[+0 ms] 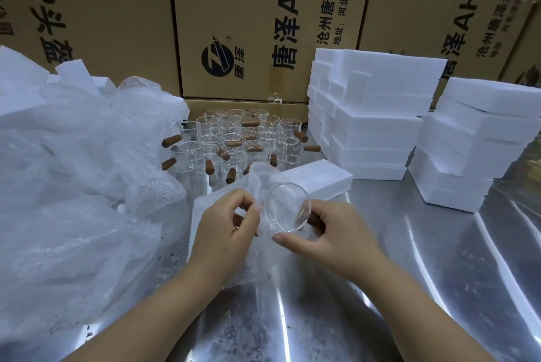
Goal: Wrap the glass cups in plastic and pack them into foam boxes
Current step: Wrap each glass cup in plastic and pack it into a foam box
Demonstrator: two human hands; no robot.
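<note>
Right hand (336, 233) is closed around a glass cup (288, 206), held tilted above the steel table (409, 274), its brown handle tucked under the fingers. Left hand (227, 225) is pinched on the edge of a bubble-wrap sheet (257, 183) touching the cup. More cups (234, 139) are grouped behind; foam boxes (377, 115) are stacked at right.
</note>
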